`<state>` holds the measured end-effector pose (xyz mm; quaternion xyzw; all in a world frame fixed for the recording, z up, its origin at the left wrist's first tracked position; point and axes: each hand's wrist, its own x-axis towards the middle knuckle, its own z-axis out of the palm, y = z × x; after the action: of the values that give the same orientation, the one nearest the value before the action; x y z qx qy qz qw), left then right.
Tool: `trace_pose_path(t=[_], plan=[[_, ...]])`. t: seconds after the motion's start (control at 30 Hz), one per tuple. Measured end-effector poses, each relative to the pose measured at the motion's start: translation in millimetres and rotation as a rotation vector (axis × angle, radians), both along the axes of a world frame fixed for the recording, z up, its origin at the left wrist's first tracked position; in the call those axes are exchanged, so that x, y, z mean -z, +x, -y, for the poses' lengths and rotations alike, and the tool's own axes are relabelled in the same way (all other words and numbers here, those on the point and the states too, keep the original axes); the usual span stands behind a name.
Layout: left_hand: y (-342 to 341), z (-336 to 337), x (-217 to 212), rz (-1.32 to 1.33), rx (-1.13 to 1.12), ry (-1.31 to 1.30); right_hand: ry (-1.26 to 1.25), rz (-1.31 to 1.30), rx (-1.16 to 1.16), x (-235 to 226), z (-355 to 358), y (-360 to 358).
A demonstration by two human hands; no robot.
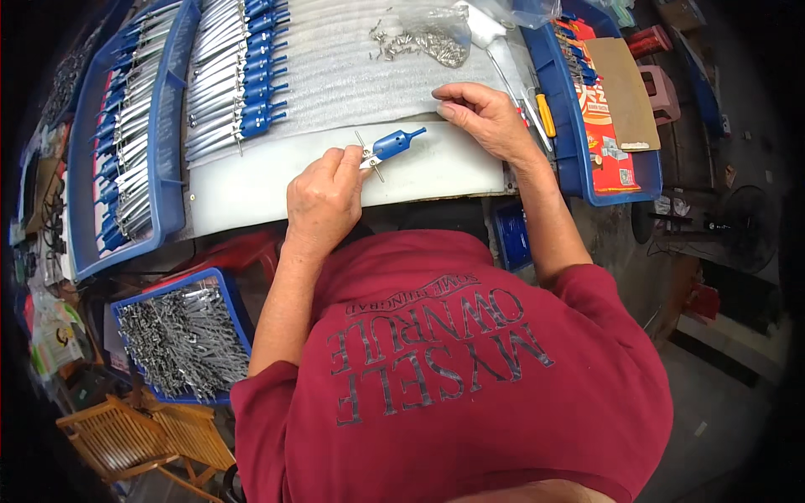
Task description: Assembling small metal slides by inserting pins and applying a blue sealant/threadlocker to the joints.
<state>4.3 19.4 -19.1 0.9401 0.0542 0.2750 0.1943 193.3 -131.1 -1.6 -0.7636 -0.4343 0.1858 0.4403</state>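
My left hand (323, 201) is closed around the metal arms of a tool-like part with a blue plastic end (392, 145). The blue end points right and slightly up, and a thin metal pin (380, 174) crosses the part near where blue meets metal. My fingers hide most of the metal arms. To the right, my right hand (486, 121) hovers over the edge of the grey foam sheet (335, 63), thumb and index finger a little apart, with nothing visible between them. Beyond it lies a pile of small metal pins or screws (419, 42), partly under clear plastic.
Similar blue-ended parts (239, 75) line the foam's left side; more fill a blue tray (172, 151). A yellow-handled screwdriver (546, 116) lies beside the right blue tray (604, 199), which holds cardboard. Below left, a blue crate (239, 323) holds many metal pieces. A wooden folding chair (126, 436) stands near.
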Motion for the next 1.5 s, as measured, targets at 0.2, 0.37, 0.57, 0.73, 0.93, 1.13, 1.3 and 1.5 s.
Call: trace_pose_path(t=[0.2,0.37,0.57,0.73,0.93,1.13,1.3,1.5], plan=[[2.2,-2.0,3.9,-0.002,-0.017,0.007,-0.012,0.14,0.072,-2.2,-24.9,12.5],[2.3,-0.8,2.4,-0.003,-0.023,0.0,-0.01,0.384,0.035,4.5,-52.4,28.8],[3.6,-1.9,1.8,-0.006,-0.038,-0.027,-0.074,0.54,-0.021,19.3,-75.7,41.6],[2.9,-2.6,1.0,0.004,-0.028,-0.059,-0.125,0.574,-0.034,16.6,-84.0,41.8],[3.3,-3.1,0.8,0.001,-0.029,-0.062,-0.2,0.571,-0.016,18.2,-88.7,45.1],[1.2,-2.6,3.4,-0.015,-0.026,-0.113,-0.283,0.688,-0.011,18.2,-92.7,39.7],[1.0,-1.7,2.2,-0.018,-0.023,-0.112,-0.291,0.717,-0.007,29.5,-92.1,45.6],[3.5,-2.0,3.3,0.034,-0.037,-0.04,-0.185,0.473,-0.003,10.0,-76.6,38.9]])
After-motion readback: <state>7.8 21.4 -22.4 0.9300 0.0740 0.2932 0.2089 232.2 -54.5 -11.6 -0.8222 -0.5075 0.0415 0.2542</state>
